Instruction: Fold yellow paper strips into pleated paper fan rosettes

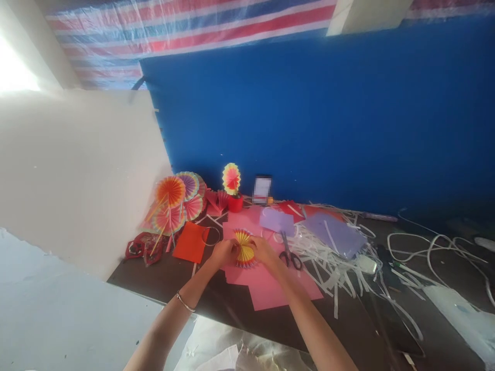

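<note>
A pleated paper fan (245, 253), yellow with a red and purple striped rim, is spread nearly into a round over pink paper sheets (266, 288). My left hand (227, 252) grips its left edge with bent fingers. On the opposite side, the fingers of my right hand (262, 249) are closed on its upper right edge. My fingertips are partly hidden by the hands. Left of my left hand lies an orange paper sheet (190, 242). Black-handled scissors (291, 257) rest just right of my right hand.
Finished paper fans on sticks (170, 191) are heaped at the back left. A red pot (235, 203) holds another fan. Purple paper (335, 234) lies among tangled white paper strips (328, 263). White cable (433, 247) loops at the right. A blue panel (317, 118) stands behind the table.
</note>
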{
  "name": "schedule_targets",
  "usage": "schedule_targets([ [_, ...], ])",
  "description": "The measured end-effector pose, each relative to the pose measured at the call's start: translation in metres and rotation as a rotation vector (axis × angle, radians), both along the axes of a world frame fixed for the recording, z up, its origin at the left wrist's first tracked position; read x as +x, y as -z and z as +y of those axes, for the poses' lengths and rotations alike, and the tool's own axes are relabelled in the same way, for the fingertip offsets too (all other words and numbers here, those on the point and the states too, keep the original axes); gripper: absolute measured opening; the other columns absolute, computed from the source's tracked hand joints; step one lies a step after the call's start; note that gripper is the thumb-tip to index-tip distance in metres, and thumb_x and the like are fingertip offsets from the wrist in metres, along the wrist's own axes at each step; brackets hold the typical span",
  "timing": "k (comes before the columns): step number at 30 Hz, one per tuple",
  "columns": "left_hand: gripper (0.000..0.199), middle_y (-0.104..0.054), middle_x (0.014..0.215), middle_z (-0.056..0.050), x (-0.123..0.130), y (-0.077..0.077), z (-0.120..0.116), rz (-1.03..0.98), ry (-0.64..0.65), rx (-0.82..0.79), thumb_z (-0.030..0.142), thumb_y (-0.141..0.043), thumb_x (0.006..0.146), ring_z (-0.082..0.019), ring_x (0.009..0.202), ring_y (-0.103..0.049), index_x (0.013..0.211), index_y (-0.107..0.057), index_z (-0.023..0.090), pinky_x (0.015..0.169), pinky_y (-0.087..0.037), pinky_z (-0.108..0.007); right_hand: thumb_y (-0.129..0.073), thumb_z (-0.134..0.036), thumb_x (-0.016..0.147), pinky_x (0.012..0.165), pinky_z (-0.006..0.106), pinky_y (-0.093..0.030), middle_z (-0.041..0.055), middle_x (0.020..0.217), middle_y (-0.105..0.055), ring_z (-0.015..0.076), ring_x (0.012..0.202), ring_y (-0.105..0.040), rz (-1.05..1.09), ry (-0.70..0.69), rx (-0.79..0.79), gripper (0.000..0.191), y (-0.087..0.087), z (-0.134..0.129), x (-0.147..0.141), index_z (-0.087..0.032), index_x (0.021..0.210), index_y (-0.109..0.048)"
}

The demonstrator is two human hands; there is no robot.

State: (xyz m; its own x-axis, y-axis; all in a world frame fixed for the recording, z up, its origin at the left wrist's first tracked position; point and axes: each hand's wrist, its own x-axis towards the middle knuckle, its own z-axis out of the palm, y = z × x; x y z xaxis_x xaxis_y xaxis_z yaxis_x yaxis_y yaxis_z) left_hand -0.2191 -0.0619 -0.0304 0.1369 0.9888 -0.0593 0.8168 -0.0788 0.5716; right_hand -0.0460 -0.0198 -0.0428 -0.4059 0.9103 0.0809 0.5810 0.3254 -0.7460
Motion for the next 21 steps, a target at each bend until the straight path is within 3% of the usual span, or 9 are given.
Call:
schedule_targets([
  [8,0.025,-0.062,0.061,-0.003,0.006,0.007,0.010,-0.202,0.022,0.004,0.028,-0.045,0.078,-0.013,0.054,-0.052,0.077,-0.066,0.015,0.054,-0.038,-0.024,-0.059,-0.043,0.071,0.061,0.030,-0.044,0.0036,0.067,-0.063,0.0178,0.065,-0.058,0.271,-0.010,-0.193,0.027,0.001,0.001,0.008,-0.016,0.066,-0.058],
  [12,0.023,-0.064,0.068,-0.003,0.008,0.012,0.016,-0.592,0.024,0.017,0.033,-0.052,0.076,-0.013,0.062,-0.055,0.074,-0.065,0.015,0.059,-0.042,-0.023,-0.058,-0.051,0.072,0.073,0.035,-0.048,0.0088,0.083,-0.067,0.0218,0.081,-0.063,0.419,-0.005,-0.274,0.035,-0.007,-0.002,0.016,-0.016,0.076,-0.060],
  [15,0.028,-0.067,0.076,-0.006,0.012,0.015,0.019,-0.863,-0.003,0.012,0.042,-0.060,0.070,-0.016,0.072,-0.059,0.073,-0.066,0.014,0.067,-0.045,-0.027,-0.056,-0.048,0.075,0.078,0.037,-0.048,0.0119,0.092,-0.067,0.0238,0.089,-0.063,0.495,0.014,-0.301,0.033,-0.012,-0.004,0.020,-0.016,0.082,-0.060],
  [21,0.041,-0.068,0.087,-0.012,0.022,0.014,0.012,-1.097,-0.052,-0.027,0.045,-0.070,0.060,-0.021,0.082,-0.062,0.084,-0.068,0.011,0.076,-0.047,-0.034,-0.049,-0.033,0.076,0.069,0.035,-0.052,0.0097,0.075,-0.067,0.0229,0.076,-0.065,0.503,0.083,-0.244,0.022,-0.005,-0.002,0.016,-0.016,0.081,-0.063],
])
